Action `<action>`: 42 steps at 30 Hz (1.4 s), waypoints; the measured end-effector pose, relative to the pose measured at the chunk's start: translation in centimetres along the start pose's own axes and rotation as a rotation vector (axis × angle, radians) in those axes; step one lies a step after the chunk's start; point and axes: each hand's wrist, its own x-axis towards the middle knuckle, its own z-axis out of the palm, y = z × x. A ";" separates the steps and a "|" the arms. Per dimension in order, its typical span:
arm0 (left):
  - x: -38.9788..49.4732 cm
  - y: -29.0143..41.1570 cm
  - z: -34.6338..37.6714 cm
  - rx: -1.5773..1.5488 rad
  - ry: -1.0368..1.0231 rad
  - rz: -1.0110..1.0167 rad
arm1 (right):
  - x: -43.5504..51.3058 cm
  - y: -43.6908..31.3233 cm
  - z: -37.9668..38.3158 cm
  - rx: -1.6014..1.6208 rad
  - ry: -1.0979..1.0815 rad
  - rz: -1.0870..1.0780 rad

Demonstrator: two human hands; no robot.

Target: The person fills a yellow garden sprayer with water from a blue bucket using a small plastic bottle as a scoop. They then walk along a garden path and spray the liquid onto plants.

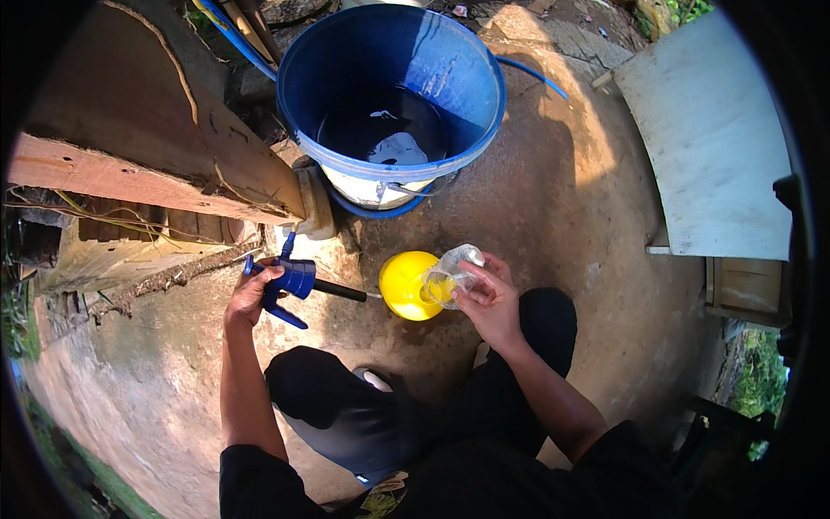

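In my left hand [251, 290] is a blue pump sprayer head [292, 279], its nozzle pointing away from me and its black tube [340, 290] reaching right. A round yellow sprayer tank [405, 285] stands on the ground between my hands. My right hand [489, 295] grips a clear plastic cup [454, 276] tilted over the tank's right side. The cup hides part of the tank's top, and I cannot tell whether liquid is in the cup.
A large blue bucket [389, 172] with dark liquid inside stands ahead. Left of it rises a wooden post [162, 130], with a blue hose [243, 42] behind. A pale board [707, 143] is at the right. My knees [311, 383] flank the concrete ground [622, 337].
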 end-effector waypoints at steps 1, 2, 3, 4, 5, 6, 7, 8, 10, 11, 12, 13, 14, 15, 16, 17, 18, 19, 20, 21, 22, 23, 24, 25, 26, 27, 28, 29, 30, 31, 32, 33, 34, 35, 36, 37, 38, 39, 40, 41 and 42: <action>0.1 -1.7 -0.5 -0.020 0.021 -0.001 | -0.1 0.1 0.1 -0.001 0.001 -0.005; 0.2 -3.7 -0.7 -0.084 0.059 0.007 | -0.2 0.1 0.2 0.029 0.005 0.001; 0.5 -5.4 -0.9 -0.155 0.096 -0.005 | -0.2 0.1 0.2 0.008 0.011 -0.018; 0.9 -6.9 -1.2 -0.272 0.060 0.027 | -0.2 0.2 0.3 0.014 0.022 -0.021; 1.3 -8.2 -1.4 -0.364 0.115 -0.022 | -0.2 0.3 0.3 0.042 0.026 -0.003; 1.7 -9.2 -1.8 -0.434 0.139 0.024 | -0.3 0.3 0.3 -0.015 0.038 -0.034; 2.7 -9.6 -2.3 -0.457 0.101 0.022 | -0.3 0.4 0.2 -0.047 0.040 -0.045; 3.4 -10.1 -2.6 -0.481 0.064 0.060 | -0.5 0.4 0.3 -0.075 0.043 -0.052; 4.6 -11.0 -3.2 -0.533 0.049 0.075 | -0.6 0.5 0.4 -0.065 0.060 -0.075; 5.2 -11.4 -3.6 -0.545 0.067 0.077 | -0.6 0.6 0.4 -0.031 0.067 -0.072; 5.9 -12.0 -3.8 -0.565 0.083 0.083 | -0.6 0.6 0.4 -0.073 0.082 -0.099; 6.4 -12.8 -4.0 -0.594 0.073 0.103 | -0.8 0.6 0.5 -0.087 0.092 -0.105; 7.0 -13.4 -4.3 -0.561 0.112 0.103 | -0.8 0.5 0.5 -0.068 0.102 -0.104; 7.4 -14.0 -4.5 -0.491 0.151 0.041 | -0.9 0.5 0.6 -0.107 0.100 -0.119; 7.8 -14.3 -4.7 -0.429 0.189 -0.013 | -1.0 0.4 0.7 -0.112 0.097 -0.125; 7.8 -14.2 -4.8 -0.352 0.276 -0.123 | -1.0 0.3 0.8 -0.087 0.092 -0.104; 7.2 -13.5 -4.9 -0.287 0.406 -0.247 | -1.0 0.2 0.8 -0.142 0.095 -0.141; 6.3 -12.3 -4.8 -0.058 0.431 -0.219 | -1.0 0.1 0.8 -0.169 0.096 -0.152; 4.8 -10.6 -4.6 0.183 0.483 -0.228 | -0.9 0.0 0.7 -0.167 0.090 -0.148; 2.9 -8.3 -4.0 0.412 0.557 -0.288 | -0.9 -0.2 0.6 -0.239 0.089 -0.178; 0.5 -6.1 -2.5 0.460 0.611 0.020 | -0.8 -0.2 0.6 -0.277 0.089 -0.198; -2.4 -4.0 -0.5 0.480 0.709 0.189 | -0.8 -0.3 0.6 -0.272 0.091 -0.195; -5.4 -1.5 1.3 0.481 0.554 0.384 | -0.7 -0.4 0.6 -0.261 0.078 -0.210; -8.3 0.3 3.8 0.489 0.412 0.572 | -0.8 -0.4 0.6 -0.294 0.072 -0.231; -10.4 1.3 7.1 0.500 0.326 0.514 | -0.8 -0.5 0.7 -0.283 0.060 -0.224; -11.7 1.9 10.4 0.537 0.220 0.633 | -0.8 -0.6 0.8 -0.272 0.050 -0.223; -11.8 2.2 13.8 0.604 0.113 0.525 | -0.9 -0.6 0.8 -0.289 0.052 -0.228; -11.3 2.2 16.6 0.664 -0.001 0.587 | -0.9 -0.7 0.8 -0.304 0.056 -0.236; -10.5 1.9 18.9 0.722 -0.031 0.491 | -0.9 -0.8 0.8 -0.320 0.059 -0.242; -9.6 1.3 20.6 0.771 -0.065 0.456 | -0.9 -0.8 0.8 -0.338 0.059 -0.261; -8.8 0.6 21.7 0.796 -0.038 0.556 | -0.9 -0.9 0.8 -0.356 0.063 -0.282; -8.0 -0.3 22.7 0.825 -0.013 0.633 | -0.9 -0.9 0.7 -0.376 0.066 -0.302; -7.4 -1.3 23.3 0.874 -0.006 0.633 | -0.9 -0.9 0.5 -0.378 0.059 -0.313; -6.8 -2.2 23.6 0.869 0.036 0.717 | -1.0 -0.9 0.4 -0.381 0.051 -0.323; -6.3 -3.0 23.9 0.886 0.060 0.727 | -1.1 -0.9 0.3 -0.383 0.043 -0.333; -5.9 -3.6 24.1 0.912 0.076 0.693 | -1.2 -0.9 0.2 -0.393 0.035 -0.381; -5.7 -4.3 24.4 0.936 0.107 0.762 | -1.3 -0.9 0.2 -0.403 0.027 -0.430; -5.4 -4.7 24.5 0.917 0.105 0.832 | -1.4 -1.0 0.2 -0.397 0.007 -0.453; -5.1 -5.0 24.5 0.896 0.103 0.901 | -1.5 -1.0 0.4 -0.365 -0.022 -0.445; -4.8 -5.1 24.5 0.872 0.097 0.972 | -1.5 -1.2 0.5 -0.388 0.005 -0.437; -4.6 -5.1 24.4 0.840 0.112 0.930 | -1.4 -1.4 0.7 -0.384 0.023 -0.424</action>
